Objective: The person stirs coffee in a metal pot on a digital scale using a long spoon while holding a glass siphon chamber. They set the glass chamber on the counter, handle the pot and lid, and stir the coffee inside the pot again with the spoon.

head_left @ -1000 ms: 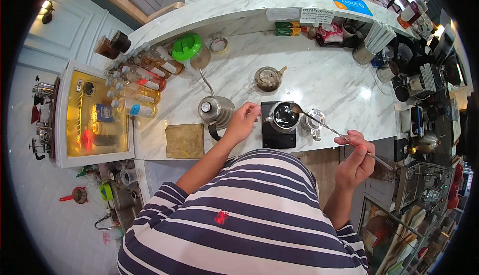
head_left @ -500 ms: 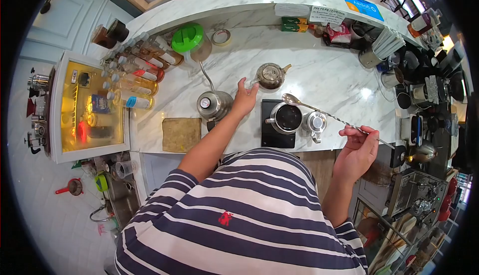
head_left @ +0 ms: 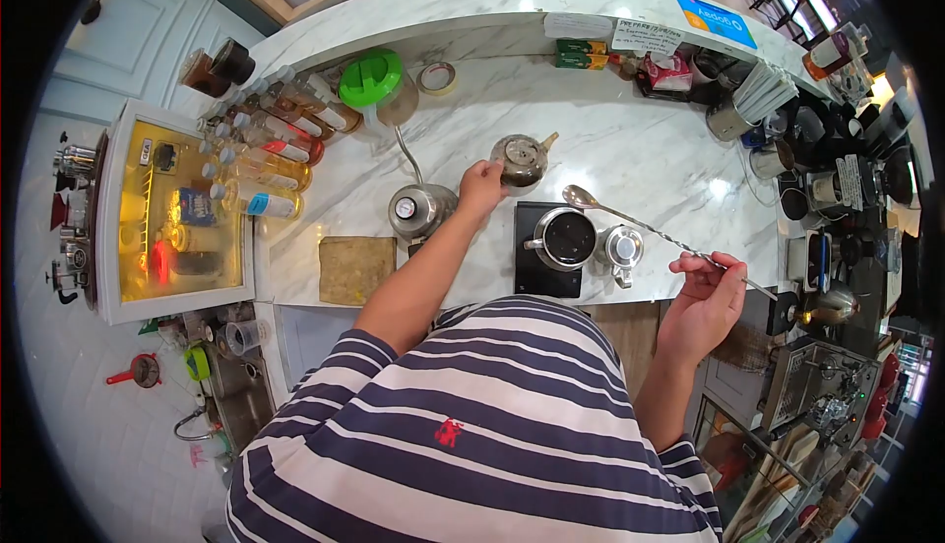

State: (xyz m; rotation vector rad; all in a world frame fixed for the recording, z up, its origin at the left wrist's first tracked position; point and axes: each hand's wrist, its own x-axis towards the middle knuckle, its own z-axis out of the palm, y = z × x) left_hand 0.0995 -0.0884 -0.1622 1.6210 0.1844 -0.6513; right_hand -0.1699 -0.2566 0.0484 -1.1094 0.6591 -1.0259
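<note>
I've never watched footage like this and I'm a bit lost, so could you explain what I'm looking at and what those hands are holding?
There's no machine here, just a person's two bare hands. The camera is worn on their head, facing forward and down, so the striped shirt is the wearer's own.

The right hand holds a long, twisted spoon. The left hand is at the side of a teapot; its exact grip is hard to make out.

On the marble counter, a handled cup with dark contents sits on a black slab. A small metal jug stands to its right, a kettle to its left.
</note>
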